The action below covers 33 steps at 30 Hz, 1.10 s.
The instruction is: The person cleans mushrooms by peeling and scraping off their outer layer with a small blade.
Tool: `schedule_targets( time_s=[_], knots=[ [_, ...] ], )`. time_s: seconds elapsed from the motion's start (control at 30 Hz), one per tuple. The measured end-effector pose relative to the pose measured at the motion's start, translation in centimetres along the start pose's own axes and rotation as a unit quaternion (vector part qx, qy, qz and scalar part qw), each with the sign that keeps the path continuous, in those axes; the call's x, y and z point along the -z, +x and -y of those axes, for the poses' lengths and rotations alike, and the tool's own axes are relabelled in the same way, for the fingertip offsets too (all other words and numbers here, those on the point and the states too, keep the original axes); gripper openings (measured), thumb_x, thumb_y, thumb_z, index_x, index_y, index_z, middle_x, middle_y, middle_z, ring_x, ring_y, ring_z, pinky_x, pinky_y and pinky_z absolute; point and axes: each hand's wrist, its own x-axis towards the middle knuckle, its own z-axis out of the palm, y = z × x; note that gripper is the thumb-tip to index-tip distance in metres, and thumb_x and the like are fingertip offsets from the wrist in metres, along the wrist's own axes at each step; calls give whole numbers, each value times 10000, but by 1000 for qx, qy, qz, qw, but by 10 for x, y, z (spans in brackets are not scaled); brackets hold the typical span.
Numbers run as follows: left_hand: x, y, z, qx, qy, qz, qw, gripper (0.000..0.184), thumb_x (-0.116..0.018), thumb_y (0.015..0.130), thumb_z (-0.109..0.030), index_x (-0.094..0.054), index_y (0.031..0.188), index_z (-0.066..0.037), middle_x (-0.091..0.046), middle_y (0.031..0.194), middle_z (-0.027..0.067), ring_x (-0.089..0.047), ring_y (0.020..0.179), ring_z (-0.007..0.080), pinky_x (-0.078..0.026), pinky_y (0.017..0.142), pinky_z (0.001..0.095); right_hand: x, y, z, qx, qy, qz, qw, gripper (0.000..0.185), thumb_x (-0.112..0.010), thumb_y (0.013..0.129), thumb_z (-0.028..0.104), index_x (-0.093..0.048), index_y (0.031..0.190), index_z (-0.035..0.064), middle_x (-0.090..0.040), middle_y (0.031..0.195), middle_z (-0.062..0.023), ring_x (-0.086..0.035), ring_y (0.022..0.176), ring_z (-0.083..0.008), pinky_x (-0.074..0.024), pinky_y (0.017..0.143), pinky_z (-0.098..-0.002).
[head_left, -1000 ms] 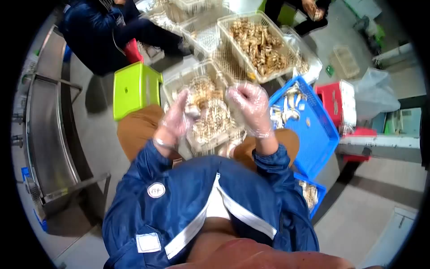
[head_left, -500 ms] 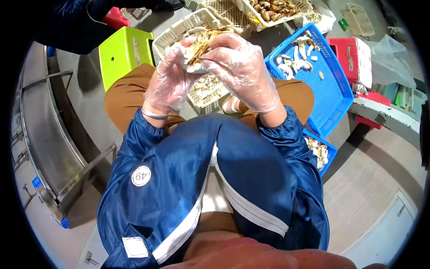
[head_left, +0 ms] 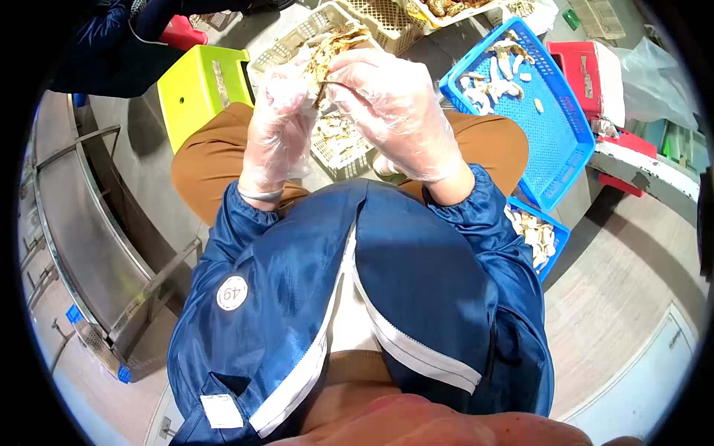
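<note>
The left hand (head_left: 277, 111) pinches the mushroom (head_left: 332, 52), slanting forward-right, while the right hand (head_left: 398, 108) curls at its right side, grip unclear.

Mushroom (head_left: 332, 52), golden-brn w/ darker streaks & ragged edges, is held betw. L hand (head_left: 279, 104) & R hand (head_left: 394, 104), approx. lengthwise, far end slanting right, near end partly hidden.
</note>
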Motion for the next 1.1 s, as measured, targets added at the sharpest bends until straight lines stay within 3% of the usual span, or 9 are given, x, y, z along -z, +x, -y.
schedule_targets(
  time_s=[0.1, 0.13, 0.23, 0.4, 0.47, 0.57, 0.63, 0.83, 1.1],
  knots=[
    [-1, -4, 7, 5, -49, -42, 998, 424, -720, 1010, -68, -581, 1411, -74, -676, 1345, 24, -647, 1231, 89, -532, 1083, 271, -8, -6, -3, 15, -55, -21, 998, 108, -793, 888, 76, -758, 966, 10, -777, 992, -148, -757, 860, -341, -606, 758, -402],
    [12, -2, 14, -2, 34, -73, 997, 533, -686, 1060, -295, -512, 1521, -91, -620, 1479, 124, -640, 1332, 288, -563, 1111, 476, -13, -7, -9, 41, -78, -46, 995, 97, -756, 875, 102, -746, 957, 51, -759, 929, -128, -737, 820, -339, -593, 743, -418],
    [11, 1, 15, 36, -42, -67, 996, 559, -709, 1049, -318, -523, 1520, -80, -618, 1498, 156, -628, 1351, 314, -551, 1127, 480, -9, -8, -20, -4, -22, -86, 996, 121, -753, 886, 110, -759, 993, 54, -764, 933, -134, -741, 818, -333, -593, 748, -409],
    [10, -1, -1, 78, -139, -92, 983, 568, -744, 1029, -356, -559, 1479, -61, -638, 1461, 193, -630, 1323, 364, -474, 1178, 610, 24, -8, -58, -75, -81, -179, 978, 128, -742, 944, 18, -789, 1052, -31, -772, 886, -120, -718, 770, -174, -562, 725, -298],
    [19, -3, -2, 63, -160, -91, 981, 595, -740, 1034, -345, -523, 1508, -58, -630, 1460, 195, -625, 1323, 351, -471, 1191, 576, 34, -10, -71, -98, -72, -213, 969, 145, -752, 944, 38, -794, 1063, -34, -766, 855, -104, -693, 773, -133, -545, 723, -284],
    [26, -6, -5, 55, -150, -63, 985, 600, -725, 1036, -287, -481, 1528, -46, -595, 1499, 188, -615, 1340, 334, -469, 1205, 530, 34, -10, -52, -176, -6, -38, 984, 151, -755, 950, 71, -792, 1050, -36, -777, 925, -123, -717, 813, -163, -563, 760, -302],
    [24, -5, -4, 20, -85, -40, 995, 606, -735, 1018, -225, -474, 1531, -34, -603, 1481, 168, -623, 1335, 304, -488, 1192, 505, 24, -5, -41, -92, 30, 29, 995, 139, -774, 928, 101, -795, 1000, -16, -769, 1081, -168, -753, 928, -238, -591, 829, -341],
    [8, -7, -19, -41, 143, 20, 989, 576, -838, 863, 1, -558, 1363, -58, -629, 1363, 86, -607, 1327, 202, -543, 1106, 384, 10, 11, -9, 21, 97, 73, 992, 104, -816, 892, 105, -780, 956, 32, -739, 1038, -111, -742, 883, -289, -587, 773, -375],
    [1, -5, -17, -170, 343, 69, 921, 541, -939, 748, 18, -582, 1136, -107, -530, 1483, 155, -543, 1396, 273, -490, 1144, 420, 6, 8, -10, 39, 55, 63, 996, 136, -812, 858, 94, -755, 970, 43, -733, 1017, -98, -733, 863, -319, -588, 756, -406]
  ],
)
